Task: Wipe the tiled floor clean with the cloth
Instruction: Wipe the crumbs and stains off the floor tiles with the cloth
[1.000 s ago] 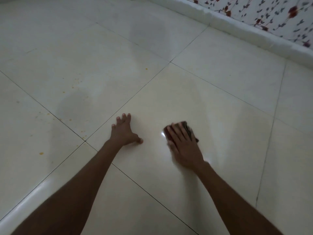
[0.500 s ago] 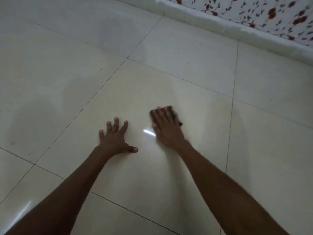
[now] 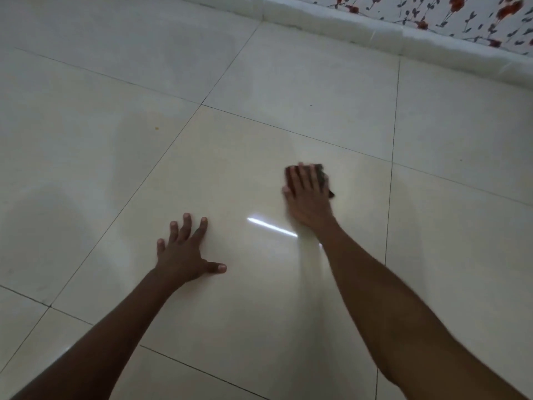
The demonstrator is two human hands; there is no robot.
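The glossy cream tiled floor (image 3: 259,298) fills the view. My right hand (image 3: 307,197) lies flat on a small dark cloth (image 3: 324,177) and presses it to the tile; only the cloth's far and right edges show past the fingers. My left hand (image 3: 186,252) rests palm down on the same tile, lower and to the left, fingers spread, holding nothing. A bright streak of reflected light (image 3: 271,226) lies between the two hands.
A white skirting ledge (image 3: 375,33) runs along the far right, with a red and grey flower-patterned wall (image 3: 476,15) above it. A small yellow speck (image 3: 156,128) sits on the tile to the left. Dark grout lines cross the floor.
My right hand has slid the cloth farther away and to the right. My left hand stays planted on the tile. The view has swung toward the wall.
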